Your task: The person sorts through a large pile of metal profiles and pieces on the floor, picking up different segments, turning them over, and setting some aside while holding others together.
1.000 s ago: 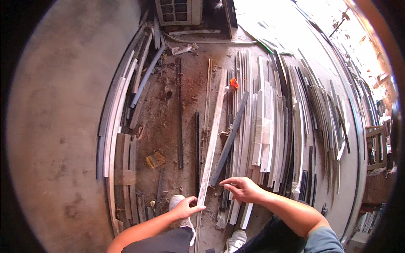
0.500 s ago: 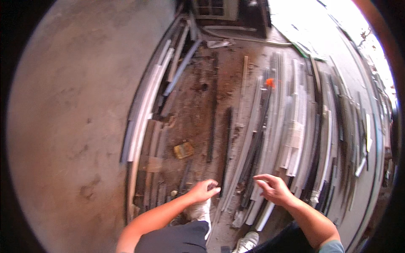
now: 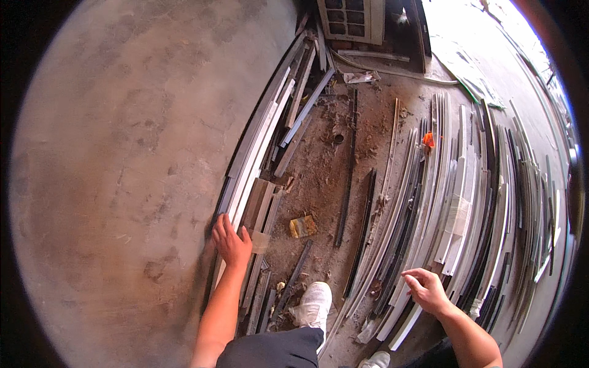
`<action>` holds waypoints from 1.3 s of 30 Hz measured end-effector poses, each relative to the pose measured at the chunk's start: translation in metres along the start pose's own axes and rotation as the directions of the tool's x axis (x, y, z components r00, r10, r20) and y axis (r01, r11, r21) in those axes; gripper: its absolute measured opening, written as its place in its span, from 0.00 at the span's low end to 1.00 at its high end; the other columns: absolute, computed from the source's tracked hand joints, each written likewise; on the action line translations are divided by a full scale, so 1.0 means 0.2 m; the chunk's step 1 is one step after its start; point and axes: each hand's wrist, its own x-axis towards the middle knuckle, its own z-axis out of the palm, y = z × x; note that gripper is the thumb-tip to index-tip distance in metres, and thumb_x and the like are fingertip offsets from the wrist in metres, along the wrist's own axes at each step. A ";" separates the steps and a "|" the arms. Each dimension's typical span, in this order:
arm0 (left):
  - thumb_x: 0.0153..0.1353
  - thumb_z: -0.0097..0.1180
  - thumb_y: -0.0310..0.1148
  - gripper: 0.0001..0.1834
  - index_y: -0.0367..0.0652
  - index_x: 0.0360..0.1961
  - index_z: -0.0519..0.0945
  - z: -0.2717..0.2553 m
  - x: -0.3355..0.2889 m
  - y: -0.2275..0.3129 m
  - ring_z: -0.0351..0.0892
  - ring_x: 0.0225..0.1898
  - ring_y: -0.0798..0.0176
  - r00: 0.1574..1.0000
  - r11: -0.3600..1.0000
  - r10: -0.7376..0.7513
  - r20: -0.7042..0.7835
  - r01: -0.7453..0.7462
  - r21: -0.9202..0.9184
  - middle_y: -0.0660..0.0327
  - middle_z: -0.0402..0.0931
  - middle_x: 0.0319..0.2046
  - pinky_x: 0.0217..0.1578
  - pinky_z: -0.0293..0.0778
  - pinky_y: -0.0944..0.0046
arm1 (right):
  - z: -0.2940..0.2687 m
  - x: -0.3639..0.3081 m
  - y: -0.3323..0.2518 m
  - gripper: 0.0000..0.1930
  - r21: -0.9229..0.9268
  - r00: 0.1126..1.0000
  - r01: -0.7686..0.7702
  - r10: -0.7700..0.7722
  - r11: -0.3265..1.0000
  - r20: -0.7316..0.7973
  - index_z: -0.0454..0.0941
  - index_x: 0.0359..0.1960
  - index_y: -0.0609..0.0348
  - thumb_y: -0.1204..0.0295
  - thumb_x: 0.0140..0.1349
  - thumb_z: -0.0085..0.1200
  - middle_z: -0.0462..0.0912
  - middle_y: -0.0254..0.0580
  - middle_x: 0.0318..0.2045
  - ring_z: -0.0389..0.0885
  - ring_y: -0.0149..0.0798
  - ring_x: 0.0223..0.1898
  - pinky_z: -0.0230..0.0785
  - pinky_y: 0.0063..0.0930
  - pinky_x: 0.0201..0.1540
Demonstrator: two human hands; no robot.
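My left hand is at the left-hand stack, its fingers apart over the end of a long white strip and a dark grey strip. The fingertips appear to rest on these strips, though their contact is partly hidden. Beside it lie brown bars with a band of clear tape around them. My right hand hovers over the right-hand rows of long strips, loosely curled with nothing seen in it. Nearest to it are pale strips lying on the floor.
A concrete wall borders the left. Several white, grey and black strips fill the right side. An orange scrap and a yellowish packet lie among dirt. A paned frame stands at the back. My white shoe is between the stacks.
My left hand has moved left from the middle to the left stack, its fingers spreading. My right hand stays raised over the right-hand strips. The view has shifted toward the left.
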 end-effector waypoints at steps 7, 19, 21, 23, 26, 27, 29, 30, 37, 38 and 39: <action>0.61 0.65 0.38 0.40 0.37 0.71 0.63 -0.03 0.15 0.02 0.66 0.64 0.42 0.994 0.977 0.000 -0.111 0.024 0.210 0.48 0.66 0.65 0.64 0.62 0.44 | 0.03 0.01 0.01 0.13 -0.025 0.999 0.032 -0.030 0.999 0.045 0.81 0.52 0.66 0.68 0.73 0.57 0.81 0.31 0.30 0.74 0.22 0.31 0.70 0.21 0.35; 0.52 0.70 0.32 0.21 0.39 0.43 0.73 -0.08 0.30 0.09 0.79 0.51 0.43 1.000 0.970 0.030 0.009 -0.031 0.242 0.48 0.77 0.46 0.52 0.74 0.45 | -0.01 -0.01 0.09 0.15 -0.118 0.993 0.099 -0.090 0.988 0.080 0.81 0.52 0.63 0.65 0.72 0.59 0.85 0.41 0.29 0.82 0.28 0.30 0.76 0.26 0.36; 0.52 0.68 0.31 0.23 0.37 0.46 0.72 -0.04 0.31 0.09 0.80 0.51 0.39 0.979 0.983 -0.146 0.141 0.127 0.133 0.45 0.78 0.46 0.51 0.75 0.43 | -0.01 -0.01 0.12 0.15 -0.155 0.990 0.122 -0.110 0.980 0.083 0.81 0.53 0.60 0.64 0.71 0.59 0.86 0.42 0.28 0.82 0.28 0.28 0.76 0.27 0.34; 0.55 0.65 0.34 0.29 0.32 0.54 0.68 0.01 0.32 0.09 0.81 0.48 0.33 0.949 0.983 -0.182 0.256 0.167 0.080 0.40 0.80 0.44 0.48 0.77 0.39 | -0.01 -0.01 0.10 0.16 -0.183 0.990 0.116 -0.099 0.976 0.097 0.81 0.53 0.60 0.63 0.71 0.59 0.86 0.43 0.30 0.84 0.31 0.31 0.77 0.29 0.37; 0.59 0.62 0.41 0.33 0.30 0.58 0.66 0.01 0.29 0.16 0.82 0.46 0.33 0.914 0.978 -0.169 0.370 0.201 -0.050 0.37 0.82 0.43 0.48 0.76 0.39 | -0.02 -0.01 0.07 0.18 -0.232 0.991 0.091 -0.066 0.968 0.112 0.82 0.54 0.58 0.60 0.71 0.59 0.88 0.49 0.39 0.87 0.39 0.38 0.79 0.34 0.45; 0.63 0.59 0.46 0.35 0.29 0.60 0.66 0.08 0.26 0.13 0.82 0.45 0.32 0.933 0.981 -0.133 0.334 0.172 -0.092 0.34 0.82 0.43 0.48 0.76 0.39 | -0.02 -0.01 0.05 0.18 -0.251 0.990 0.104 -0.077 0.962 0.115 0.82 0.54 0.58 0.59 0.71 0.59 0.88 0.49 0.40 0.88 0.39 0.38 0.79 0.34 0.46; 0.64 0.59 0.47 0.33 0.29 0.59 0.69 0.08 0.22 0.13 0.81 0.46 0.31 0.935 0.977 -0.054 0.349 0.122 -0.176 0.33 0.81 0.44 0.48 0.76 0.39 | -0.01 -0.03 0.00 0.18 -0.271 0.990 0.086 -0.053 0.959 0.128 0.82 0.54 0.58 0.59 0.70 0.59 0.89 0.48 0.42 0.88 0.41 0.42 0.78 0.35 0.49; 0.64 0.59 0.47 0.33 0.30 0.58 0.70 0.08 0.20 0.13 0.81 0.46 0.31 0.935 0.971 -0.016 0.353 0.099 -0.217 0.33 0.81 0.44 0.48 0.76 0.39 | -0.01 -0.03 -0.01 0.18 -0.268 0.990 0.095 -0.063 0.959 0.126 0.82 0.54 0.58 0.59 0.70 0.59 0.89 0.48 0.42 0.88 0.42 0.42 0.78 0.35 0.49; 0.61 0.65 0.42 0.23 0.35 0.46 0.75 -0.02 -0.28 0.16 0.81 0.43 0.32 0.947 0.896 0.063 0.316 0.086 -0.436 0.39 0.82 0.38 0.43 0.75 0.41 | 0.01 0.02 0.02 0.18 -0.302 0.984 0.137 -0.093 0.943 0.154 0.82 0.54 0.59 0.59 0.71 0.59 0.88 0.51 0.40 0.88 0.41 0.41 0.79 0.35 0.46; 0.61 0.66 0.42 0.22 0.36 0.46 0.76 -0.13 -0.32 0.26 0.83 0.39 0.35 0.928 0.865 0.086 0.361 0.110 -0.489 0.42 0.83 0.35 0.39 0.76 0.43 | 0.02 0.02 0.01 0.18 -0.276 0.979 0.187 -0.157 0.943 0.129 0.82 0.53 0.60 0.60 0.71 0.58 0.88 0.49 0.39 0.88 0.40 0.40 0.79 0.35 0.46; 0.61 0.66 0.43 0.22 0.37 0.46 0.76 -0.13 -0.38 0.26 0.83 0.37 0.36 0.913 0.853 0.084 0.398 0.141 -0.503 0.44 0.83 0.33 0.37 0.77 0.44 | 0.03 0.03 0.01 0.18 -0.239 0.973 0.215 -0.189 0.947 0.129 0.81 0.54 0.61 0.60 0.71 0.58 0.88 0.49 0.39 0.88 0.38 0.40 0.79 0.34 0.47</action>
